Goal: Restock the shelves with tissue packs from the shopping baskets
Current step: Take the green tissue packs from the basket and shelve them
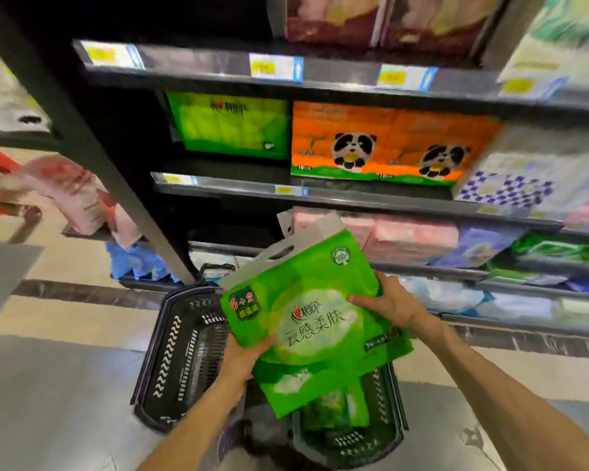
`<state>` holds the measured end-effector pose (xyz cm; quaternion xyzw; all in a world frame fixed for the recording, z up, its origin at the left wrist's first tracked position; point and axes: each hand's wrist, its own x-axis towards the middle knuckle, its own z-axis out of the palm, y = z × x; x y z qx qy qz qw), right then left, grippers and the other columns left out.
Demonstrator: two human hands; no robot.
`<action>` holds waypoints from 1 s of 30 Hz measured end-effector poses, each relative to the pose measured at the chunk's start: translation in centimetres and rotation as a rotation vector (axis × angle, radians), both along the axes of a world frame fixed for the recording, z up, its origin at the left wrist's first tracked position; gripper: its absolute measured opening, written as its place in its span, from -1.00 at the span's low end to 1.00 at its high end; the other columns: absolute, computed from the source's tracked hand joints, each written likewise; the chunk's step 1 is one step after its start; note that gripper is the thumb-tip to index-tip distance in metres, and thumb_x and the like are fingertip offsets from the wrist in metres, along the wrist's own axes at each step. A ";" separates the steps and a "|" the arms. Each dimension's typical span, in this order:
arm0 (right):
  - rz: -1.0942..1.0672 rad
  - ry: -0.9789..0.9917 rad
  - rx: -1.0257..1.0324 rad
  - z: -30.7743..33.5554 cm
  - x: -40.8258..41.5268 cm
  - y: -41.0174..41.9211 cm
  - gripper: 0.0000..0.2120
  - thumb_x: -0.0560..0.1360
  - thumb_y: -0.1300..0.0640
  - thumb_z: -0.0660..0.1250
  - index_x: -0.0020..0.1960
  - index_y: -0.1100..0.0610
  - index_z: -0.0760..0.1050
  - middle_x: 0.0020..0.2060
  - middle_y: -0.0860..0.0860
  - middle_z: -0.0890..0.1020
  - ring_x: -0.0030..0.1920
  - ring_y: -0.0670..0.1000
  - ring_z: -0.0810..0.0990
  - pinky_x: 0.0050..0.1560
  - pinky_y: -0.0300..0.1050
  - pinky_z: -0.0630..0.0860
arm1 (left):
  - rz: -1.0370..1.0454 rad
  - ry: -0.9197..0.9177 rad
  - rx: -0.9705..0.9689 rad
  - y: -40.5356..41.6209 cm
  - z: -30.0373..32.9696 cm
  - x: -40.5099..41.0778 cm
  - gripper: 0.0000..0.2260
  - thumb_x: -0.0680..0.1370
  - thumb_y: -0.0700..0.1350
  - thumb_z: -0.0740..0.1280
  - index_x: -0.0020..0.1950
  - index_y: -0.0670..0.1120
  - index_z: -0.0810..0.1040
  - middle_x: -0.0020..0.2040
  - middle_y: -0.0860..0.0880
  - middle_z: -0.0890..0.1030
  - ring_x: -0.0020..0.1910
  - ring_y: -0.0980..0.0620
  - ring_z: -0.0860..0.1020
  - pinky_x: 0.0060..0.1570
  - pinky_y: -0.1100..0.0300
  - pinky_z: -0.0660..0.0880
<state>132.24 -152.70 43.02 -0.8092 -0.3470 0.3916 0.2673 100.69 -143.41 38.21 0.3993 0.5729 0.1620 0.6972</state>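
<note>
A large green tissue pack [306, 317] with a white carry handle is held tilted above the baskets. My left hand [244, 358] grips its lower left edge and my right hand [390, 302] grips its right side. Below it, a black shopping basket [385, 433] holds another green pack [334, 407]. A second black basket [174, 355] stands to the left on the floor. On the shelf [238, 188] ahead, a matching green pack [232, 125] stands beside orange panda packs [381, 144], with dark bare room to its left.
Pink packs [405, 236] fill the shelf just behind the held pack. White, blue and green packs crowd the right-hand shelves. A black upright post [123, 185] bounds the shelf at left. Beyond it, a low display holds pink packs [79, 195]. Grey floor lies in front.
</note>
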 end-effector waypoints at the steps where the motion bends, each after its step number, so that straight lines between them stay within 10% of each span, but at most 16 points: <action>1: -0.011 0.015 0.027 1.1 -0.8 0.3 -0.19 0.25 -0.24 0.65 0.36 0.09 0.51 0.09 0.02 0.72 -0.01 -0.01 0.73 0.07 0.05 0.68 | 0.009 -0.006 0.034 1.2 1.2 -0.8 -0.53 0.41 -0.24 0.59 0.23 -0.03 0.49 0.16 -0.08 0.67 0.00 0.02 0.65 0.00 0.03 0.59; 6: -0.051 0.072 0.114 5.7 -5.7 3.0 -0.28 0.30 -0.10 0.61 0.37 0.10 0.49 0.09 -0.01 0.73 0.01 -0.04 0.74 0.07 0.01 0.69 | -0.018 -0.009 0.157 6.9 6.2 -5.6 -0.27 0.22 0.03 0.67 0.33 0.00 0.47 0.20 -0.02 0.65 0.14 -0.04 0.63 0.26 -0.09 0.55; 10: -0.032 0.085 0.218 8.2 -10.2 6.6 -0.40 0.39 0.02 0.59 0.35 0.03 0.45 0.12 -0.04 0.70 -0.02 -0.15 0.71 -0.08 -0.24 0.64 | -0.025 -0.040 0.260 11.4 8.7 -9.6 -0.41 0.37 -0.13 0.63 0.33 0.02 0.47 0.14 0.04 0.64 0.16 -0.07 0.61 0.26 -0.08 0.54; 16: -0.020 0.103 0.313 12.0 -15.0 12.5 -0.31 0.41 -0.01 0.60 0.40 -0.01 0.31 0.18 -0.02 0.65 0.11 -0.01 0.68 0.06 -0.08 0.66 | -0.044 -0.074 0.468 18.6 13.3 -14.1 -0.46 0.36 -0.10 0.64 0.23 0.11 0.47 0.13 0.06 0.66 0.16 -0.05 0.63 0.24 -0.08 0.55; 21: -0.029 0.027 0.486 17.7 -17.4 17.2 -0.30 0.37 -0.07 0.56 0.41 -0.07 0.34 0.22 -0.04 0.66 0.08 -0.10 0.70 0.00 -0.18 0.65 | -0.044 -0.062 0.697 25.3 18.4 -15.7 -0.17 0.16 0.29 0.64 0.35 0.06 0.48 0.17 0.04 0.68 0.16 0.02 0.65 0.22 -0.14 0.57; 30: -0.061 -0.268 0.818 28.8 -16.3 22.8 -0.15 0.40 -0.12 0.55 0.53 -0.03 0.18 0.16 -0.31 0.54 0.04 -0.44 0.55 -0.04 -0.58 0.41 | -0.011 -0.119 1.115 33.4 31.4 -12.3 -0.23 0.39 0.03 0.63 0.50 0.00 0.33 0.23 0.11 0.61 0.25 0.07 0.58 0.28 0.06 0.49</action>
